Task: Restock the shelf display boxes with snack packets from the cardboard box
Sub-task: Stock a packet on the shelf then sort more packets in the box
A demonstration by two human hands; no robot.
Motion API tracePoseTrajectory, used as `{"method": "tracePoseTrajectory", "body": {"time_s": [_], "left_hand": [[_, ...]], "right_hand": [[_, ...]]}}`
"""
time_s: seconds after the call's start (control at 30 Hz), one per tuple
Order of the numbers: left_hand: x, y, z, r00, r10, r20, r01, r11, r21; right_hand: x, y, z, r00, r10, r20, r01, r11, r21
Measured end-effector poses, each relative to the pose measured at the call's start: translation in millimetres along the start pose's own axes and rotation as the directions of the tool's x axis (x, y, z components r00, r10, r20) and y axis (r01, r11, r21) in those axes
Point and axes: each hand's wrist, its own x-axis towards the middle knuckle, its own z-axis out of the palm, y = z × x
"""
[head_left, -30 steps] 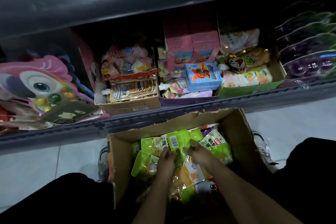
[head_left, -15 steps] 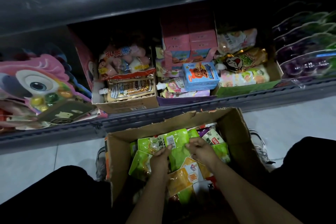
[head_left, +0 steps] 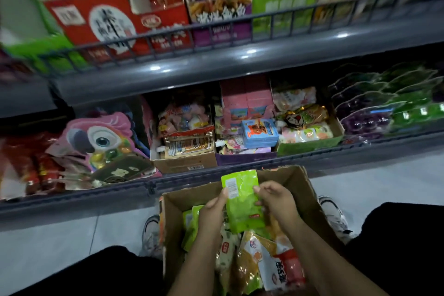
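While both hands are lifting a green packet [head_left: 242, 204] above the cardboard box [head_left: 300, 190], the left hand [head_left: 212, 214] is grasping the packet's left edge, thumb up along it, and the right hand [head_left: 276, 199] is pinching its right edge with curled fingers. So each grip is clenched on that packet, which is standing upright over the box's far end, its white label facing the camera. More packets [head_left: 262, 259], green, yellow and red, are lying heaped inside the box, which is sitting on the pale floor [head_left: 60, 243] between two sneakers. Just beyond it, the lower shelf [head_left: 96, 196] is carrying display boxes: a brown one [head_left: 185, 163] with pouches, a purple one [head_left: 245, 158] with a blue carton, and a green one [head_left: 310, 144] with mixed pouches. Left of these a pink parrot-shaped pack [head_left: 96, 137] is leaning. Boxes on the upper shelf are blurring.
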Motion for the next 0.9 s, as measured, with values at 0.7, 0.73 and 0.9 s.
{"method": "tracePoseTrajectory", "body": {"time_s": [0.7,0.73,0.9], "left_hand": [[-167.4,138.0,-26.1,0.791,0.556,0.255,-0.569,0.822,-0.027],[-174.1,142.8,-26.3,0.764,0.595,0.251,-0.613,0.79,-0.008],[-200.4,170.1,-18.4,0.656,0.736,0.169,-0.752,0.656,0.063]], "right_hand": [[-131.8,-171.3,-36.0,0.906,-0.339,0.254,0.249,0.911,0.328],[-134.5,-175.6,-36.1,0.897,-0.37,0.244,0.279,0.9,0.336],[-142.6,-201.0,-38.2,0.868,-0.452,0.204,0.378,0.869,0.32]]}}
